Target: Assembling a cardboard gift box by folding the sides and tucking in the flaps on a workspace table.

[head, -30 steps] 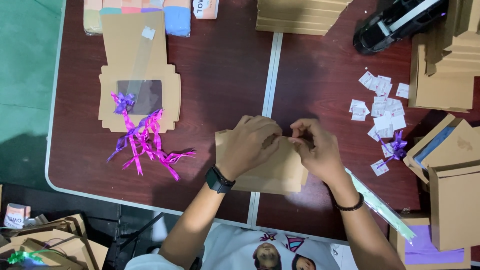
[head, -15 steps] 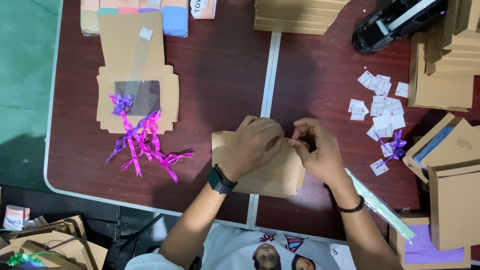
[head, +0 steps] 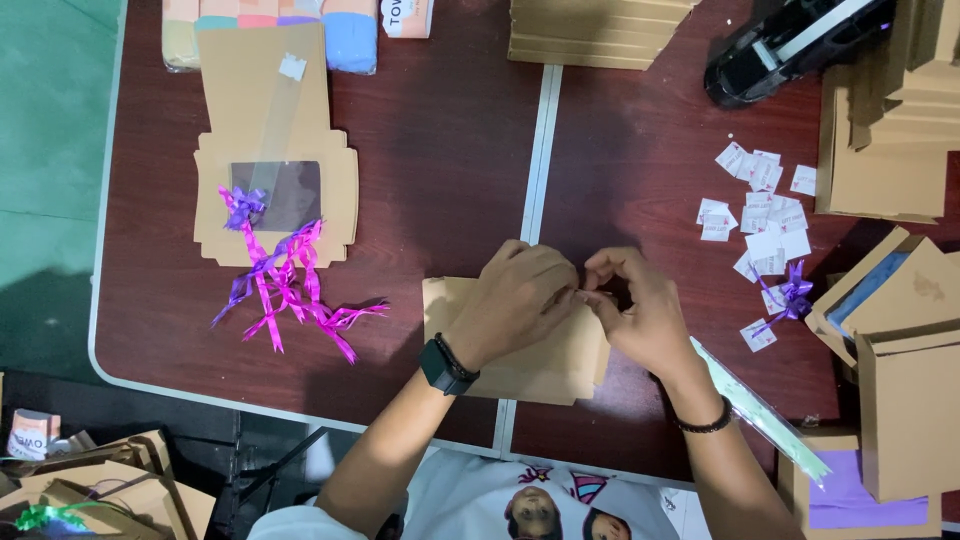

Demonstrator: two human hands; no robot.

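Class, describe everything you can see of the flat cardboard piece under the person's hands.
The cardboard piece is plain brown, thin card by its look, lying flat on the dark red table near the front edge, across the seam between the two tabletops. Its edges show cut tabs, like an unfolded box blank. The left hand rests on its upper middle and hides much of it; the right hand lies over its right end. The fingertips of both hands meet above its top edge, pinching something too small to tell.

table (head: 440,130): dark red-brown, pale seam down middle | floor (head: 45,150): green, left side
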